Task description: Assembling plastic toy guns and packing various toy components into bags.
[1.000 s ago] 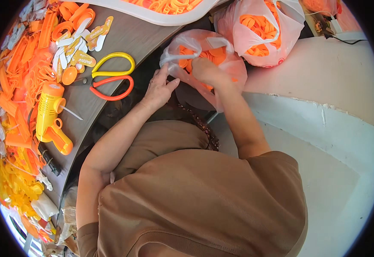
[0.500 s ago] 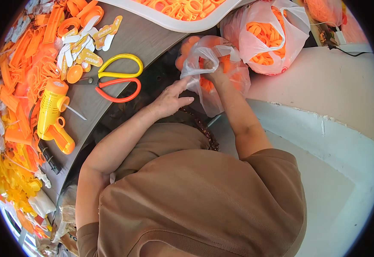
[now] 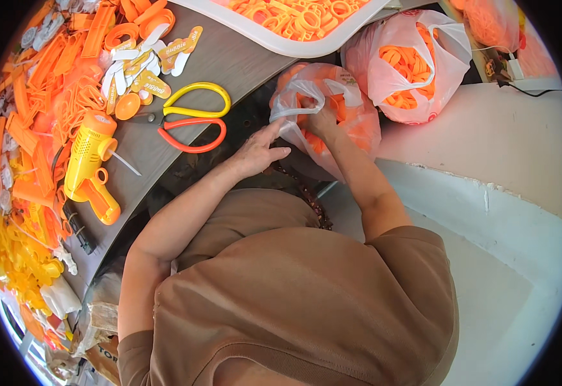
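Note:
My right hand (image 3: 320,119) reaches into the mouth of a thin, translucent plastic bag (image 3: 358,138) holding orange plastic parts. Its fingers are mostly hidden by the bag's folds and the parts, so whether they grip anything does not show. Close by that hand, an orange piece (image 3: 337,107) stands up in the bag's mouth. My left hand (image 3: 259,153) is at the bag's left side, with its fingertips against the film. Its thumb is stretched out, apart from the other fingers.
A second plastic bag (image 3: 416,114) of orange rings stands behind on the right, by a white tray (image 3: 287,46) of orange rings. On the grey table (image 3: 220,55) lie scissors (image 3: 194,122), a yellow-orange toy blower (image 3: 91,161), label pieces (image 3: 155,83) and heaped orange parts (image 3: 36,135).
The view has shifted slightly, moving the table things to the right in the picture. My right hand has shifted a little within the bag, and the orange piece beside it now shows more.

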A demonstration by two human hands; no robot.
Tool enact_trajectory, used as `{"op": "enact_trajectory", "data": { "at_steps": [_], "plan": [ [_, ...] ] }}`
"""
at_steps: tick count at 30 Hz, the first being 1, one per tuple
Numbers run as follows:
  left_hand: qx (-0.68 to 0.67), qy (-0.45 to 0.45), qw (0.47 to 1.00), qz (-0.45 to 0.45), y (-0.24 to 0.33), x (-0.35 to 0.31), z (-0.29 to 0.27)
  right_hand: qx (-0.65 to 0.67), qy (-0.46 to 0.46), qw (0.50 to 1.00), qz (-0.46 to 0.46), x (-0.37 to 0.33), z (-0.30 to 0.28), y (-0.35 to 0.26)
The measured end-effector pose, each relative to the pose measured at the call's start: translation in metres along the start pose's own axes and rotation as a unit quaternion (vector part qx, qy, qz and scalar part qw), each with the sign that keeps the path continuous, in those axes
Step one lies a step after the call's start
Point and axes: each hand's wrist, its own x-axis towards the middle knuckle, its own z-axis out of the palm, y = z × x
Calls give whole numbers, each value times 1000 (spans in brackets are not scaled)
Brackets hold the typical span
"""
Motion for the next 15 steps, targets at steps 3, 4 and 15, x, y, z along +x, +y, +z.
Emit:
{"op": "enact_trajectory", "data": {
  "at_steps": [3,4,15],
  "plan": [
    [7,11,1000,-18,-3,-5,-3,4,-63,996,66,-15,-17,-28],
    [20,13,999,-30,-3,-5,-3,37,-68,989,122,-17,-23,-37],
    [108,32,993,-22,0,-12,-4,40,-130,981,139,-2,-21,-33]
  ]
}}
